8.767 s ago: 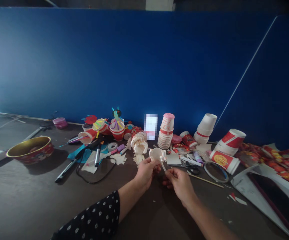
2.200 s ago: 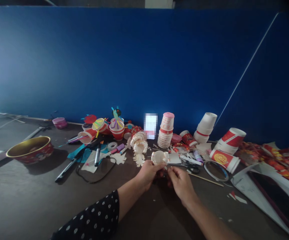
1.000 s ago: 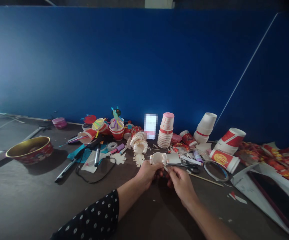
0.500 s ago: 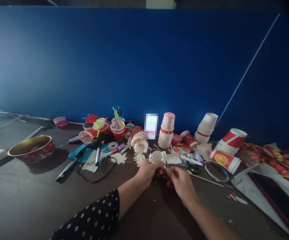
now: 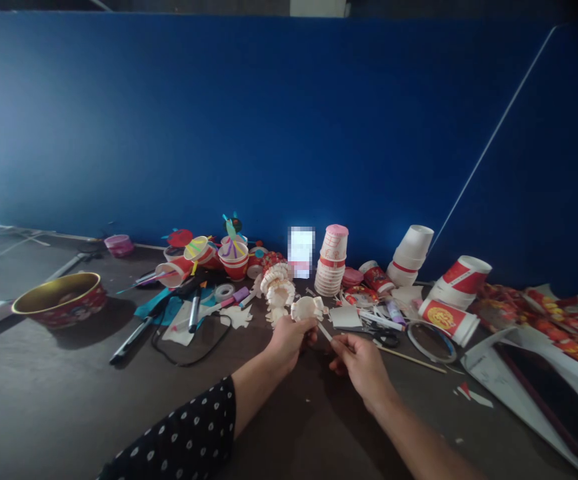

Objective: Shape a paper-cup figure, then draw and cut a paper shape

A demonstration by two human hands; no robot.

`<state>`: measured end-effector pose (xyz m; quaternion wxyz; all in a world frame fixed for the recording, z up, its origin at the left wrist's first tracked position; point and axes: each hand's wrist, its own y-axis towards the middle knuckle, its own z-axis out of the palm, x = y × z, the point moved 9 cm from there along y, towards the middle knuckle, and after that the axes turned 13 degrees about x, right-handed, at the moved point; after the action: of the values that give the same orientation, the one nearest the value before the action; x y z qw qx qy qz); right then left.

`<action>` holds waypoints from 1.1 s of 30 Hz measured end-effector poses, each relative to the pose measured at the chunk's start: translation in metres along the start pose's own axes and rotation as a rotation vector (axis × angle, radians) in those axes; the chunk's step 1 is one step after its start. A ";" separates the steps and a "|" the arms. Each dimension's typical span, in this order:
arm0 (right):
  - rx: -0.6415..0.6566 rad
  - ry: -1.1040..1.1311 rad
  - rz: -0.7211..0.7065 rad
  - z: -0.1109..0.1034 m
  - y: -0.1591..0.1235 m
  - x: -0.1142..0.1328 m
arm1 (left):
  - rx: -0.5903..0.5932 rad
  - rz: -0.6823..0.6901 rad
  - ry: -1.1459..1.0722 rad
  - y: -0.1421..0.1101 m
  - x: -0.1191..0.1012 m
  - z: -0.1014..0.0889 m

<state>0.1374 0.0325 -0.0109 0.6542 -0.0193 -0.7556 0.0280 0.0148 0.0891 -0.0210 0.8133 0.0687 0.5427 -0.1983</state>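
Left hand [image 5: 289,343]: fingers curled closed around 1 cut paper cup [image 5: 306,309]. Right hand [image 5: 361,363]: thumb and forefinger pinching 1 white stick [image 5: 324,331].

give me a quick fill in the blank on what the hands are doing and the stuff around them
The left hand holds a curled white paper cup piece, and the ____ hand holds a thin white strip. The bowl at the far left has a ____ inside. The upright stack of paper cups has a ____ top.

Missing words: right, gold, pink.
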 end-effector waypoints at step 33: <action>-0.033 -0.021 -0.001 -0.002 -0.001 -0.001 | 0.039 -0.059 0.028 -0.003 0.004 0.007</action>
<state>0.1396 0.0319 -0.0114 0.6459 -0.0295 -0.7627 0.0153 0.0208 0.0831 -0.0212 0.7980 0.0713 0.5519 -0.2315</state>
